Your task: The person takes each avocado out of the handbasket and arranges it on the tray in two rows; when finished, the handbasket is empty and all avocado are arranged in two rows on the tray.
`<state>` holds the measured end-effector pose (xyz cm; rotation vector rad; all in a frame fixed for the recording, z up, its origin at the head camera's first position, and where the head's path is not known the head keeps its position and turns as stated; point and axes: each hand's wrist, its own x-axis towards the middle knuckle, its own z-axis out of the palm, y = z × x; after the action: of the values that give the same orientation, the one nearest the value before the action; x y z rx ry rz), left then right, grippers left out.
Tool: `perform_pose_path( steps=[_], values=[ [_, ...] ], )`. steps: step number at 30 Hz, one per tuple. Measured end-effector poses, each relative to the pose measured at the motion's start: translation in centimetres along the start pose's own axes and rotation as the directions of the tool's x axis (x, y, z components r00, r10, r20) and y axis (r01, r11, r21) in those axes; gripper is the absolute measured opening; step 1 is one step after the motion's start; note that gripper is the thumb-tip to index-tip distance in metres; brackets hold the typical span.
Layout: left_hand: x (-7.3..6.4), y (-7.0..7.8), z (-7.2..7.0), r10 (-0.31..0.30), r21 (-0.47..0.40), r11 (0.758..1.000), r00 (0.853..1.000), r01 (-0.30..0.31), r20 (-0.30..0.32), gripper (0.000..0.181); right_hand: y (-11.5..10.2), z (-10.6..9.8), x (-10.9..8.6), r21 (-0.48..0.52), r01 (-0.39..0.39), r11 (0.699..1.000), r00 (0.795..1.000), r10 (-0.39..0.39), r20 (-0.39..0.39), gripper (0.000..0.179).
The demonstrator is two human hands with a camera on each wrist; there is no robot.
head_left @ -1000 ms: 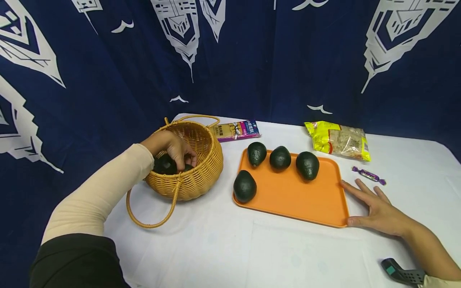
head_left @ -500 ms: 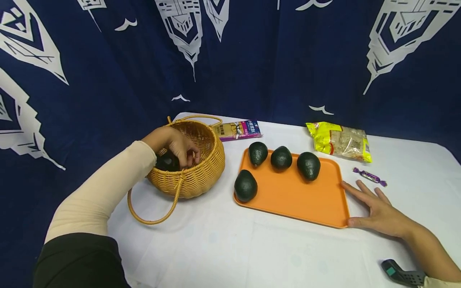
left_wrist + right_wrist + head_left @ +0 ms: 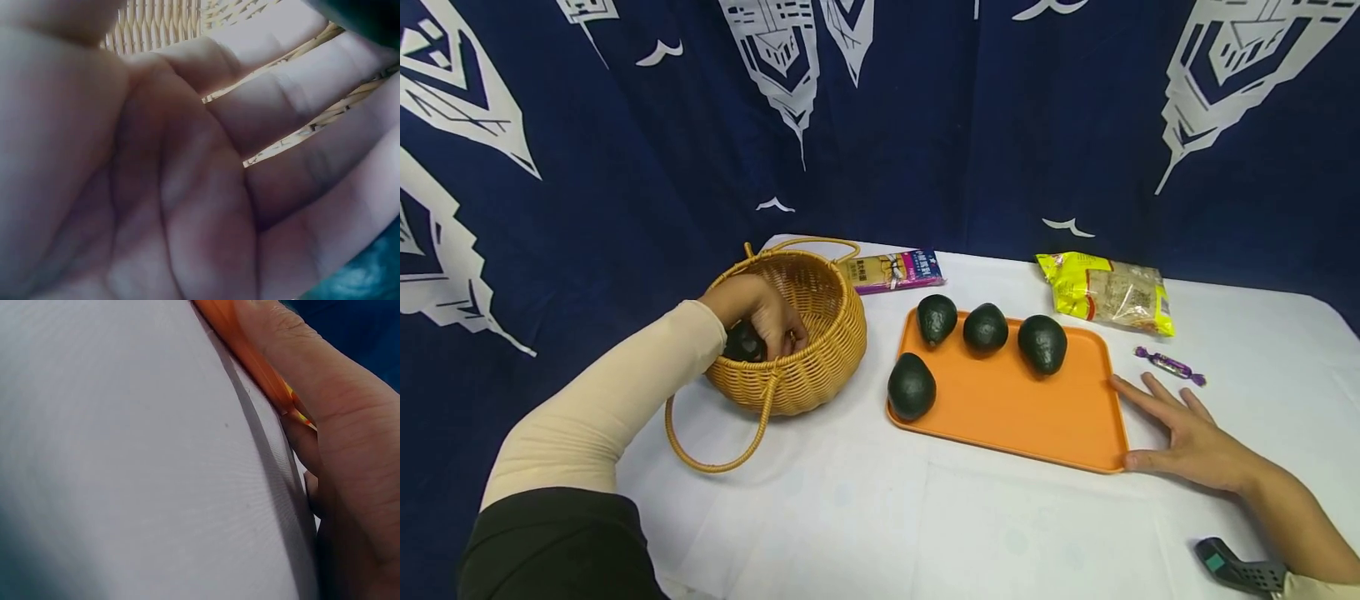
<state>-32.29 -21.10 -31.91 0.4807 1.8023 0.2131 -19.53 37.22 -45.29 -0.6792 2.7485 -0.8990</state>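
My left hand (image 3: 758,312) reaches down into a round wicker basket (image 3: 831,367), its fingertips hidden from the head camera. A dark green avocado (image 3: 745,343) lies in the basket under the wrist. In the left wrist view the fingers stretch across the wicker, and a dark green avocado (image 3: 369,19) overlaps the fingertips at the top right corner; I cannot tell whether they grip it. My right hand (image 3: 1187,446) is spread at the right end of an orange tray (image 3: 1015,425), with thumb and index finger touching its rim. Several avocados (image 3: 1041,345) sit on that tray.
Behind the basket lies a purple pasta packet (image 3: 895,272). A yellow and clear food bag (image 3: 1108,292) is at the back right, and a purple wrapped candy (image 3: 1170,365) lies between it and the right hand. A basket handle (image 3: 722,467) hangs down toward the front.
The left hand shifts slightly inside the basket, its fingers rising a little and then sinking lower again. The right hand, the tray and its avocados keep their places.
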Motion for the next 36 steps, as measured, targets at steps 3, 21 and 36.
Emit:
perform_pose_path(
  steps=[3,21,36],
  values=[
    [0.2,0.0,0.2,-0.005,-0.016,1.000,1.000,0.006,0.021,0.020,0.1,0.1,0.0,-0.001,0.006,1.000,1.000,-0.006,-0.002,0.103],
    [0.8,-0.2,0.3,-0.083,-0.051,0.995,0.996,0.084,0.022,0.018,0.3,0.1,-0.2,-0.013,0.015,1.000,1.000,-0.015,-0.017,0.104],
    [-0.5,0.0,0.2,0.011,0.027,1.000,0.994,-0.008,-0.111,0.036,0.3,0.2,-0.2,-0.029,0.034,0.999,0.999,-0.035,-0.030,0.104]
  ],
)
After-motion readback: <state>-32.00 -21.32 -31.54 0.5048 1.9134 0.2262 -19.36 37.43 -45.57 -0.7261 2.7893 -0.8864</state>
